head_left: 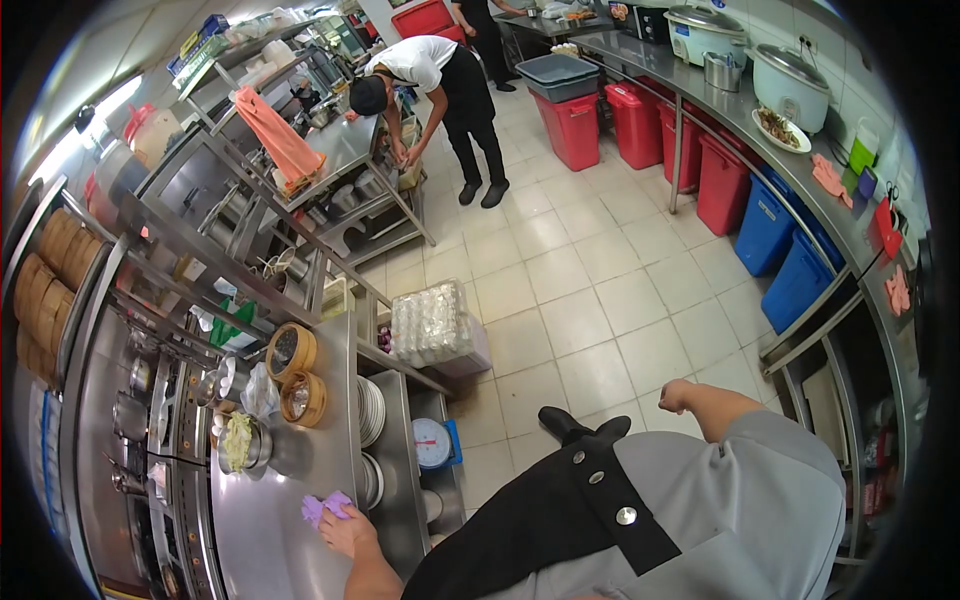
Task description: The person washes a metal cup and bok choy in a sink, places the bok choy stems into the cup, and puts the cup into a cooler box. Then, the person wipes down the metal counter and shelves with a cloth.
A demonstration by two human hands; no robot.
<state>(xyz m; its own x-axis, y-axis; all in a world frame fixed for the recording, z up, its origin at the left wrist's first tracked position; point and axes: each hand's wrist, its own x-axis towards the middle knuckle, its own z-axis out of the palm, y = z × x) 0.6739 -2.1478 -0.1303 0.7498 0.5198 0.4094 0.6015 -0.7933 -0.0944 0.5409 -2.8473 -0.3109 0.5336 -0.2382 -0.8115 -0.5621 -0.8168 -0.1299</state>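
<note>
My left hand grips a crumpled purple cloth against the bare steel of the counter, close to its edge. Farther up the same counter stands a metal bowl with shredded pale-green vegetable heaped in it. Beside the bowl are a clear plastic bag and two round bamboo steamers, with dark and pale contents. My right hand hangs over the tiled floor on the other side of my body, its fingers curled closed, and no object shows in it.
Stacked white plates and a blue scale sit on shelves below the counter. A plastic-wrapped pack stands on the floor by the counter's end. Red bins and blue bins line the opposite bench. A co-worker bends over farther ahead.
</note>
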